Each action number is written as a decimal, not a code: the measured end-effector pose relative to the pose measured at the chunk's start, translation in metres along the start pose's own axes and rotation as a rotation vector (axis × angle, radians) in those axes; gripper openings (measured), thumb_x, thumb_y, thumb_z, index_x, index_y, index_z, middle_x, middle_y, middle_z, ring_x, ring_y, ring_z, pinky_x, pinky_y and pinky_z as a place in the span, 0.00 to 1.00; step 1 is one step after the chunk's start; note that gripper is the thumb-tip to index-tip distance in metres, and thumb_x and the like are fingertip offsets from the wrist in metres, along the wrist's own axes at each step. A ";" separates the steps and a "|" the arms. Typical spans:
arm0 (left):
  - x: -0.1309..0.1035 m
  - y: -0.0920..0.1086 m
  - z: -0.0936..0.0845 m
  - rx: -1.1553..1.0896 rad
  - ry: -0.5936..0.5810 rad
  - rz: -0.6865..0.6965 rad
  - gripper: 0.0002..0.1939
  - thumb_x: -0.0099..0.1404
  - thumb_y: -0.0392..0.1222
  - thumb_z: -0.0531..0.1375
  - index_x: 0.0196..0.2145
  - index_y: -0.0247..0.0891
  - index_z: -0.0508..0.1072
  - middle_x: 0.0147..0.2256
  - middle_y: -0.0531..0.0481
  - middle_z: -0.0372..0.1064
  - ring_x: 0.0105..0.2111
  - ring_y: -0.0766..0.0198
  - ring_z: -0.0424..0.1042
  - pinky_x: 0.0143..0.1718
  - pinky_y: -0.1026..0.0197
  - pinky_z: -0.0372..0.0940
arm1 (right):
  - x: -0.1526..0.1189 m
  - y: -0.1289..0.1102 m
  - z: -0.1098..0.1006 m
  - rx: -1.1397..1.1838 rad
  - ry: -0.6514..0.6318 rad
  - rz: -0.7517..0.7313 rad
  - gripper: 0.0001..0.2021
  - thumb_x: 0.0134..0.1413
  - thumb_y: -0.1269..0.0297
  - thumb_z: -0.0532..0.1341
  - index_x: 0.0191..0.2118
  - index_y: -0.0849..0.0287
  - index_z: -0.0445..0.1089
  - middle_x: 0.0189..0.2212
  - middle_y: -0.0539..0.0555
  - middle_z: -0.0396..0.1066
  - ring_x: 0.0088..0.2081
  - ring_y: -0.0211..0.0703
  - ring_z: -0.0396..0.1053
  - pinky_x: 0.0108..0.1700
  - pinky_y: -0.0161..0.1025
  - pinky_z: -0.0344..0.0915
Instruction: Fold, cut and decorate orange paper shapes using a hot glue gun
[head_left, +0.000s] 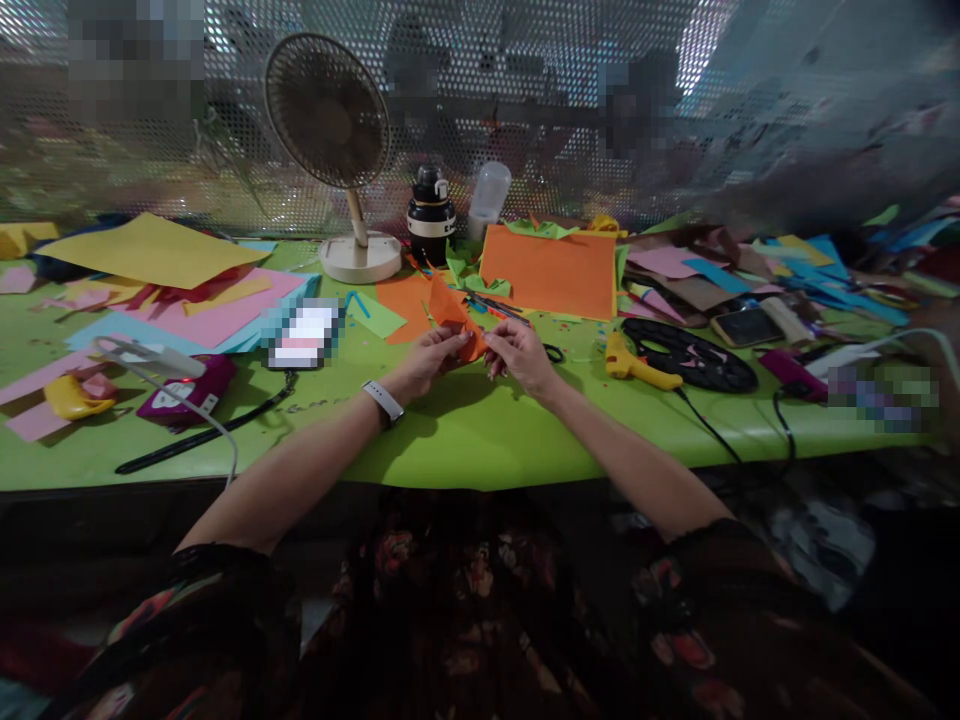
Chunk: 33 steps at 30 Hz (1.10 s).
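Over the middle of the green table, a folded piece of orange paper [448, 303] is held up between both hands. My left hand [429, 362], with a pale band at the wrist, is closed on its left side. At the lower right edge of the paper, the fingers of my right hand [523, 358] pinch together on it. Just behind my right hand lie thin dark tools, partly hidden. A black loop [554, 353], like a scissors handle, shows beside that hand. An orange sheet [551, 272] and green paper scraps [471, 270] lie beyond.
A fan [360, 257], a black bottle [431, 222] and a clear-topped container [490, 195] stand at the back. Coloured sheets and a phone [306, 333] lie left. Rightward are a yellow glue gun [637, 364] with a cord, a black oval plate [701, 358] and paper scraps.
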<state>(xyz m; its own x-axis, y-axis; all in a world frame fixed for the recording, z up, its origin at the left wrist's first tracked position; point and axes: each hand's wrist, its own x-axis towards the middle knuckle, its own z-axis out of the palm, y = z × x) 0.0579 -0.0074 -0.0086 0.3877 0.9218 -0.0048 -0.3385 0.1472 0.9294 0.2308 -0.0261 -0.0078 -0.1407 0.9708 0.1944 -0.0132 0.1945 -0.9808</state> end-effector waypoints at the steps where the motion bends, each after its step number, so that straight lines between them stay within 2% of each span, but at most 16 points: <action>1: 0.000 0.001 0.001 -0.007 0.003 0.000 0.07 0.55 0.41 0.70 0.27 0.37 0.77 0.25 0.52 0.72 0.24 0.71 0.66 0.30 0.65 0.64 | 0.000 0.001 0.000 0.001 0.001 -0.003 0.17 0.51 0.51 0.67 0.32 0.57 0.63 0.18 0.45 0.71 0.13 0.31 0.66 0.13 0.27 0.58; 11: -0.002 0.000 0.003 -0.010 0.010 0.007 0.07 0.53 0.41 0.71 0.29 0.36 0.79 0.28 0.50 0.75 0.25 0.71 0.68 0.28 0.67 0.63 | 0.000 0.001 0.002 -0.011 0.032 -0.004 0.20 0.47 0.47 0.68 0.30 0.56 0.62 0.17 0.44 0.70 0.12 0.31 0.64 0.13 0.28 0.60; 15: 0.000 -0.003 0.000 0.016 0.010 0.022 0.10 0.50 0.43 0.72 0.30 0.38 0.80 0.31 0.49 0.77 0.27 0.69 0.70 0.27 0.67 0.64 | 0.000 0.000 0.003 -0.023 0.034 0.003 0.19 0.49 0.48 0.68 0.30 0.57 0.62 0.17 0.44 0.69 0.12 0.31 0.64 0.13 0.28 0.61; 19: 0.002 -0.007 -0.004 0.060 0.014 0.030 0.13 0.51 0.46 0.72 0.34 0.38 0.81 0.36 0.47 0.78 0.31 0.67 0.73 0.29 0.66 0.65 | -0.001 -0.001 0.004 -0.035 0.014 -0.009 0.17 0.51 0.52 0.68 0.30 0.57 0.62 0.16 0.44 0.69 0.12 0.31 0.64 0.13 0.28 0.62; 24: 0.000 -0.007 -0.001 0.065 0.064 0.048 0.12 0.52 0.46 0.72 0.33 0.37 0.81 0.34 0.46 0.78 0.27 0.68 0.71 0.26 0.65 0.63 | -0.003 -0.001 0.005 -0.051 0.011 -0.012 0.15 0.52 0.54 0.67 0.30 0.57 0.62 0.17 0.44 0.69 0.13 0.31 0.64 0.14 0.28 0.63; 33: -0.002 -0.005 0.002 0.093 0.064 0.061 0.13 0.52 0.46 0.72 0.33 0.35 0.81 0.33 0.45 0.78 0.25 0.69 0.69 0.26 0.65 0.62 | -0.003 -0.001 0.005 -0.036 -0.006 -0.017 0.17 0.51 0.52 0.68 0.30 0.57 0.61 0.16 0.43 0.69 0.12 0.31 0.64 0.13 0.28 0.62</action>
<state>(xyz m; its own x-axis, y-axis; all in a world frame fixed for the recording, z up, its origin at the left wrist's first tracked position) 0.0599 -0.0107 -0.0123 0.3118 0.9496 0.0322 -0.2779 0.0587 0.9588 0.2263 -0.0298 -0.0075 -0.1470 0.9663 0.2112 0.0199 0.2164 -0.9761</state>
